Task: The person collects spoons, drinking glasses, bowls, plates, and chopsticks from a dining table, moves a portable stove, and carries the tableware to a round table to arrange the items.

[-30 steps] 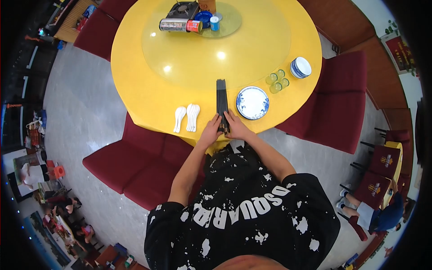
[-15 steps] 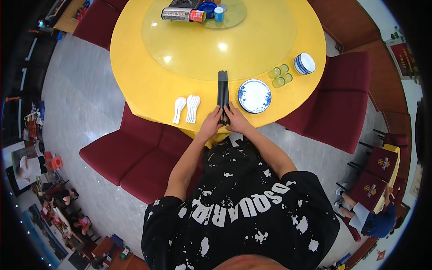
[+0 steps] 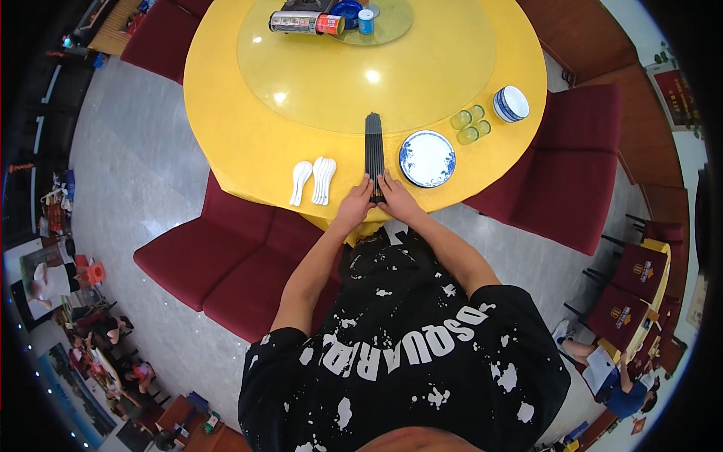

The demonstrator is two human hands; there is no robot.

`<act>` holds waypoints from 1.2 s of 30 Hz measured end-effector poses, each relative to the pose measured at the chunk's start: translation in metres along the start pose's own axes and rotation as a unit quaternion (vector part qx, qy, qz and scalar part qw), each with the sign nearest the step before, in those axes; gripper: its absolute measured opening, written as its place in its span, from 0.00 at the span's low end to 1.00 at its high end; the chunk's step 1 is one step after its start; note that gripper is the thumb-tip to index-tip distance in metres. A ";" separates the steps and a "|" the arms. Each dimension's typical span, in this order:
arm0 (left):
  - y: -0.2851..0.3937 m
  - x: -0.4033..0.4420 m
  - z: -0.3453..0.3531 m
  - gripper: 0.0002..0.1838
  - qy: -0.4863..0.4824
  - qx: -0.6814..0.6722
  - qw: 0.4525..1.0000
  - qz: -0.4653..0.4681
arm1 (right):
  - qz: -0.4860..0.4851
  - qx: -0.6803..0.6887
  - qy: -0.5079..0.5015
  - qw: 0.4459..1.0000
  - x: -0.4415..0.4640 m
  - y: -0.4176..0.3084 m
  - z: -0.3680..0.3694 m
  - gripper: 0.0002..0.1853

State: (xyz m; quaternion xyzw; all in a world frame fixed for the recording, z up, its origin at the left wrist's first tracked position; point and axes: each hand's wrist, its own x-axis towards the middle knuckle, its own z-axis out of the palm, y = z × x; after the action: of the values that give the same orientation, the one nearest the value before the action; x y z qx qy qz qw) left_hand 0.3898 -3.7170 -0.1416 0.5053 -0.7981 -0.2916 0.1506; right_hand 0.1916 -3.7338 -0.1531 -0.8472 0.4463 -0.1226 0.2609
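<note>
A bundle of dark chopsticks (image 3: 374, 147) lies on the yellow tablecloth (image 3: 256, 177), pointing away from me, its near end at the table's edge. My left hand (image 3: 356, 202) presses against its left side and my right hand (image 3: 397, 199) against its right side, so the bundle sits between my fingers. White spoons (image 3: 322, 181) lie in two groups to the left. To the right is a stack of white plates (image 3: 427, 159) with blue rims. Farther right stand several greenish glasses (image 3: 468, 126) and a stack of bowls (image 3: 511, 104).
A glass turntable (image 3: 324, 83) covers the table's middle, holding a portable stove, a gas can (image 3: 330, 25), a blue dish and a small jar (image 3: 366, 22). Dark red chairs (image 3: 237, 264) flank me. A person (image 3: 625, 392) sits at the far right; other people are at far left.
The chopsticks have moved slightly away from me on the table, with my hands still at their sides. At the right, the seated person has changed posture. The camera view has shifted a little.
</note>
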 end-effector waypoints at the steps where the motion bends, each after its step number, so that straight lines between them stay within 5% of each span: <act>1: 0.001 -0.001 -0.001 0.42 -0.003 0.003 1.000 0.002 | -0.002 -0.003 -0.002 1.000 -0.001 0.000 0.000 0.51; 8: -0.007 0.000 -0.023 0.42 -0.075 0.003 0.996 0.047 | -0.017 -0.013 -0.060 0.998 0.000 -0.001 -0.022 0.54; 27: -0.005 -0.001 -0.009 0.39 -0.028 0.035 0.998 0.054 | -0.073 -0.094 -0.056 0.991 -0.004 0.007 -0.013 0.47; 36: 0.007 -0.008 -0.008 0.38 -0.004 -0.038 0.999 0.017 | -0.012 0.031 -0.017 0.999 -0.010 -0.001 -0.014 0.45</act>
State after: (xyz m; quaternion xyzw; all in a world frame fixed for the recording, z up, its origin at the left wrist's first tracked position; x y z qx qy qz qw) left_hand 0.3927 -3.7106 -0.1309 0.4842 -0.7958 -0.3206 0.1718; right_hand 0.1804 -3.7301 -0.1403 -0.8458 0.4280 -0.1248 0.2930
